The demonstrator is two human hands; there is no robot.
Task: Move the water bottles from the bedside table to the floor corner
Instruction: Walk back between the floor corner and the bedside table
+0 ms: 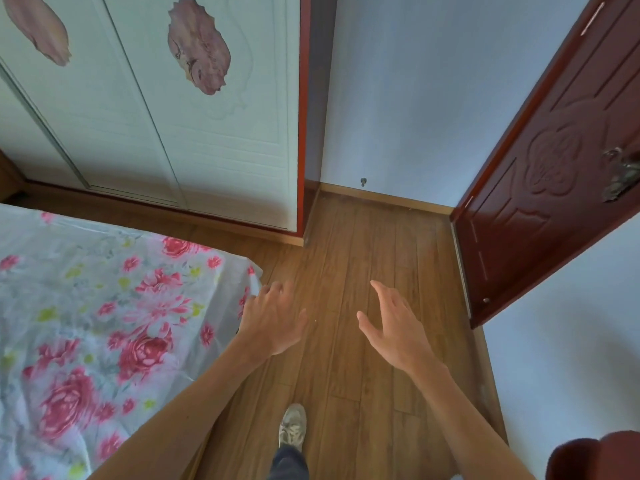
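Your left hand [273, 320] and right hand [394, 327] are both released, fingers loose, holding nothing, out front over the wooden floor [363, 258]. No water bottles or bedside worktop in view, so you're likely between trips. The bed [104, 306] edge sits just beside your left hand; there's open floor ahead to the corner [320, 192] between wardrobe [214, 150] and door [540, 188].

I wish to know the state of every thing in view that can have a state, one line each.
left hand: open, fingers relaxed, holding nothing.
right hand: open, fingers straight, holding nothing.
wardrobe doors: slid shut.
red door: shut or ajar, cannot tell from this angle.
floral sheet: spread out, wrinkled.
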